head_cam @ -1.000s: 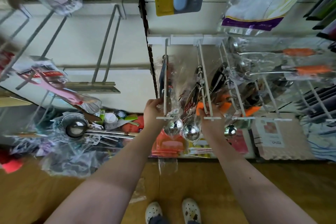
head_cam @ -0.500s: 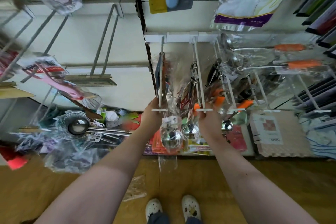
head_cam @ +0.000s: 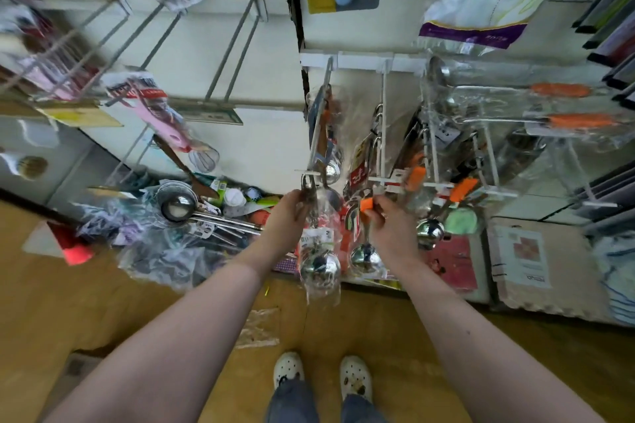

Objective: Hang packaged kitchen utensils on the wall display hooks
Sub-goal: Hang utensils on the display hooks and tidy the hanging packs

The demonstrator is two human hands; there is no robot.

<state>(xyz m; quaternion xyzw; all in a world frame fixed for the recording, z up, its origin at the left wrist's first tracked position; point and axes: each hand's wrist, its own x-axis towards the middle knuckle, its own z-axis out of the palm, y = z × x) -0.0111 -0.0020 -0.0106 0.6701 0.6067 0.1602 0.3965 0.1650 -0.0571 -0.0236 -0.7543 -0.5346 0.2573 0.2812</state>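
Left hand (head_cam: pixel 287 216): fingers (head_cam: pixel 299 204) clenched round the top of a bagged ladle (head_cam: pixel 319 266), its bowl hanging straight below them. Just above the fingers, the tip of a white wire hook (head_cam: pixel 318 134) that carries other packs.

Right hand (head_cam: pixel 390 228): pinching the orange grip of a second ladle (head_cam: pixel 365 256), just below the next hook (head_cam: pixel 380 134).

The bag's hang-hole is too blurred to make out. Best handling, I'd judge: raise the hole level with the tip, slide it back, and hold neighbouring packs aside.
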